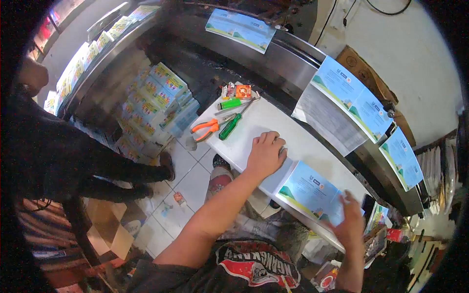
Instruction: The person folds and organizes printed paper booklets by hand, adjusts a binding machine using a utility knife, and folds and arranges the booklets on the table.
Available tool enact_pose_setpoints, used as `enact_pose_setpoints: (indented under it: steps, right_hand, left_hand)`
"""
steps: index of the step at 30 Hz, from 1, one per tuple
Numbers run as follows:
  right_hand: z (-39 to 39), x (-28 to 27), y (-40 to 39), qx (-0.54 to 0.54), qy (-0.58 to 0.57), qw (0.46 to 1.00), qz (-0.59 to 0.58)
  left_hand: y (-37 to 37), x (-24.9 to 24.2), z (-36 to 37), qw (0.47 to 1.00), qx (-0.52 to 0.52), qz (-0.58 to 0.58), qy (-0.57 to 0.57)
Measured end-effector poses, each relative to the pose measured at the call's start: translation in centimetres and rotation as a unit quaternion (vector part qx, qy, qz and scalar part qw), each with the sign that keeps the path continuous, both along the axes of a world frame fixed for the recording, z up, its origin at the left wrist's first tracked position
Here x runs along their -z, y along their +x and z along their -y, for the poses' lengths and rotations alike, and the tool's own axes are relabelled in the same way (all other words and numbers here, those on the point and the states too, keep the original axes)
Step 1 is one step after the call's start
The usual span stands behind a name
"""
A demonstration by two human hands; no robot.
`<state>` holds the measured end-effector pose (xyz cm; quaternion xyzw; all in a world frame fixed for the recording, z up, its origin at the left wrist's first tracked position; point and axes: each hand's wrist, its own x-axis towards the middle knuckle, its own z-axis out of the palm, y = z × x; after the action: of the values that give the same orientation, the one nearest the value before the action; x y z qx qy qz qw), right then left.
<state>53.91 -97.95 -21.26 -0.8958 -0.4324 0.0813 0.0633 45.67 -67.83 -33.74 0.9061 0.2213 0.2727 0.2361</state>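
A stack of blue printed sheets [312, 191] with a green landscape strip lies on the white table [254, 124]. My right hand [349, 222] is at the stack's right end, fingers extended and apart, slightly blurred. My left hand [265, 155] rests on the table left of the stack, its fingers curled over a small greyish object [283, 152] mostly hidden beneath them. Beyond that hand lie orange-handled pliers [206, 129], a green-handled screwdriver [230, 126], another green-handled tool [229, 104] and small orange boxes [243, 91].
More blue printed sheets [351, 97] hang along a metal rail [293, 49] behind the table. Bundles of colourful prints [163, 88] are piled at left. A person in dark clothes [83, 151] stands there, near an open cardboard box [110, 229] on the tiled floor [183, 180].
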Motion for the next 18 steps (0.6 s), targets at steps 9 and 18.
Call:
enact_pose_setpoints:
  steps: [9, 18]
  right_hand:
    - [0.0, -1.6, -1.9, -0.114, -0.002, 0.988, -0.107]
    - [7.8, -7.6, 20.0, 0.135, 0.223, 0.933, 0.247]
  left_hand:
    - [0.1, 0.2, -0.1, 1.0, 0.006, -0.003, -0.018]
    - [-0.1, 0.0, -0.2, 1.0, 0.009, -0.016, -0.02]
